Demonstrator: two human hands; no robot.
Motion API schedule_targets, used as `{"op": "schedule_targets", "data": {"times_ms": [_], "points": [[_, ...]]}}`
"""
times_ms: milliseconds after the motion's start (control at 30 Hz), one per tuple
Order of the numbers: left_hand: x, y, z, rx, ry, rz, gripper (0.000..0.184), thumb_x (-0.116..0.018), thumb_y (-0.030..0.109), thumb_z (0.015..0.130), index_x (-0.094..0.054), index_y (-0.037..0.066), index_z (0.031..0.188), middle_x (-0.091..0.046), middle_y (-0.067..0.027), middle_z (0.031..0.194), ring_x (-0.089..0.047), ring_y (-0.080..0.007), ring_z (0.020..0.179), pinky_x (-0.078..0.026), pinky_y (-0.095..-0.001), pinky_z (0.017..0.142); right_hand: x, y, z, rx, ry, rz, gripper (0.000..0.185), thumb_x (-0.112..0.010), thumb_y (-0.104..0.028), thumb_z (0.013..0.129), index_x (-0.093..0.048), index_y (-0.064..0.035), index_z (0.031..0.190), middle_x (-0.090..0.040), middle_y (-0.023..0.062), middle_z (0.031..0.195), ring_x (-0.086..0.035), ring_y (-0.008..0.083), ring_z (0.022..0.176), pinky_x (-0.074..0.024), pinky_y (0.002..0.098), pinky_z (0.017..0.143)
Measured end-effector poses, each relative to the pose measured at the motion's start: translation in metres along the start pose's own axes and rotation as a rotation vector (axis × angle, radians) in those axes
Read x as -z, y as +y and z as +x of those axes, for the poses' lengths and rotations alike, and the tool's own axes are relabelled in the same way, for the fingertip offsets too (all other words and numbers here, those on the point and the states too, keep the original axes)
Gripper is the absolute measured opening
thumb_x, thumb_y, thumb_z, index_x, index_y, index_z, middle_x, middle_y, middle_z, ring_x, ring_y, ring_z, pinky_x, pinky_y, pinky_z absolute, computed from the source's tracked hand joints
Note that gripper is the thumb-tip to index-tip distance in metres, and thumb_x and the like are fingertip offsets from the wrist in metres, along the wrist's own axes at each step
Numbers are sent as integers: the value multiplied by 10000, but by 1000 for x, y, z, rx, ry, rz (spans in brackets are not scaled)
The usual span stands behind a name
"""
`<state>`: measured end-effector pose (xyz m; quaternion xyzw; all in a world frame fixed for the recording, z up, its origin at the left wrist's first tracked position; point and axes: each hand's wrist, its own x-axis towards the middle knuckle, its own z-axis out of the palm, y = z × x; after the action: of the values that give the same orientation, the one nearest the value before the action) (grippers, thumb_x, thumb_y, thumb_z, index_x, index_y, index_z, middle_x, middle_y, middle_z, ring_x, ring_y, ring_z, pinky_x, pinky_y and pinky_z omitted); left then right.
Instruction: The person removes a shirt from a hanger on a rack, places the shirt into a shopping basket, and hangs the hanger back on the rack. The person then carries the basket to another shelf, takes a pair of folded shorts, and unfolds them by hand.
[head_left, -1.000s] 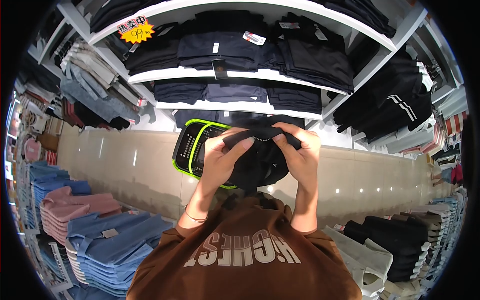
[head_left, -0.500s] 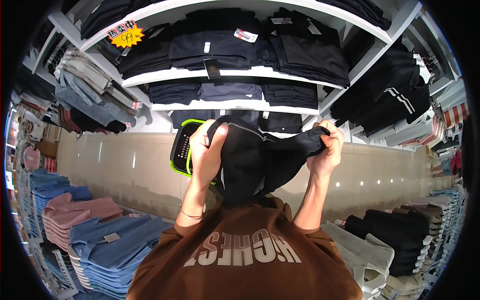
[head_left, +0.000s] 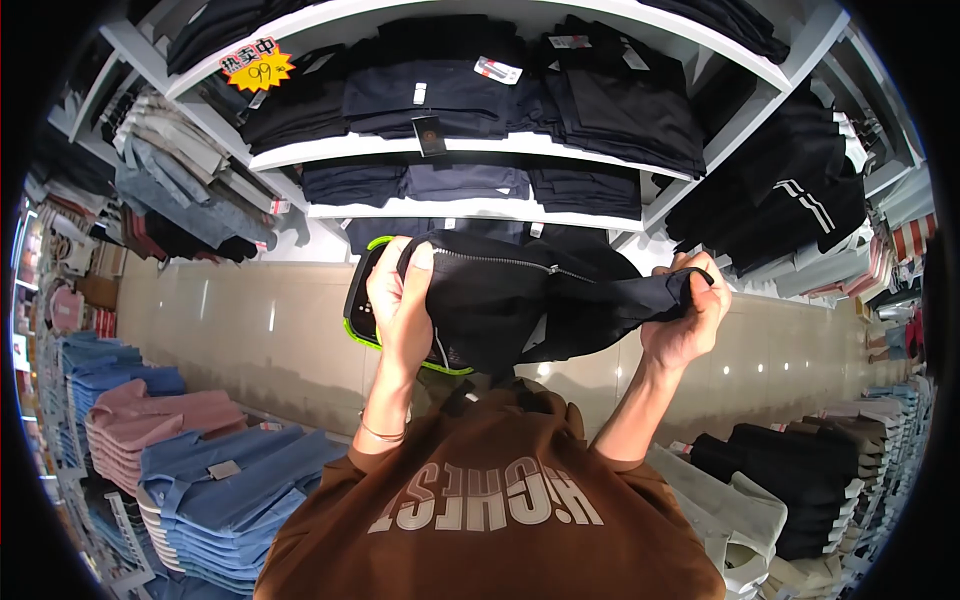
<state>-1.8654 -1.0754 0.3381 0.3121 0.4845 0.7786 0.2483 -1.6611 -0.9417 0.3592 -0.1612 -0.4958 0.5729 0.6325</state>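
Observation:
A black zippered garment point(head_left: 500, 305) is stretched sideways in front of my chest, its metal zipper running along the upper edge. My left hand point(head_left: 402, 310) pinches its left end, with the thumb on top of the cloth. At the other end, my right hand point(head_left: 688, 318) has its fingers closed round a bunched edge. Whether it is trousers or a jacket I cannot tell. Behind my left hand stands a black shopping basket point(head_left: 362, 300) with a lime-green rim, partly hidden by the hand and the cloth.
White shelves point(head_left: 470, 210) ahead carry stacks of folded dark clothes point(head_left: 430, 100). A yellow price sign point(head_left: 257, 70) hangs upper left. Clothes hang on both sides. Folded blue shirts point(head_left: 230, 480) lie lower left, black ones point(head_left: 775, 470) lower right. Tiled floor point(head_left: 240, 320) runs between.
My right hand has moved right and slightly down, my left hand slightly left. The garment between them is pulled wider, and more of its zipper lies straight.

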Motion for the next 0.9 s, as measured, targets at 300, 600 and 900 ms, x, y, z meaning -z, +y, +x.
{"op": "schedule_targets", "data": {"times_ms": [300,600,900], "points": [[15,3,8,166,26,18,163,-530,161,863,-562,2,876,-555,11,802,-499,-58,741,-394,-195,697,-13,1,6,-107,219,21,329,-554,-190,865,-419,-63,594,-391,-10,554,-400,69,466,-394,212,475],[9,12,10,280,-64,33,289,-563,262,828,-581,-8,929,-601,-60,849,-570,-126,767,-452,-243,719,-6,2,5,-107,300,-13,327,-556,-186,873,-479,-52,585,-440,-28,549,-420,47,461,-361,201,441],[12,2,13,288,-194,44,227,-553,211,731,-546,25,861,-524,10,750,-502,-81,708,-400,-197,680,-4,4,5,-153,243,-16,282,-547,-171,853,-496,-36,611,-432,-26,557,-420,50,495,-374,203,480]]}}
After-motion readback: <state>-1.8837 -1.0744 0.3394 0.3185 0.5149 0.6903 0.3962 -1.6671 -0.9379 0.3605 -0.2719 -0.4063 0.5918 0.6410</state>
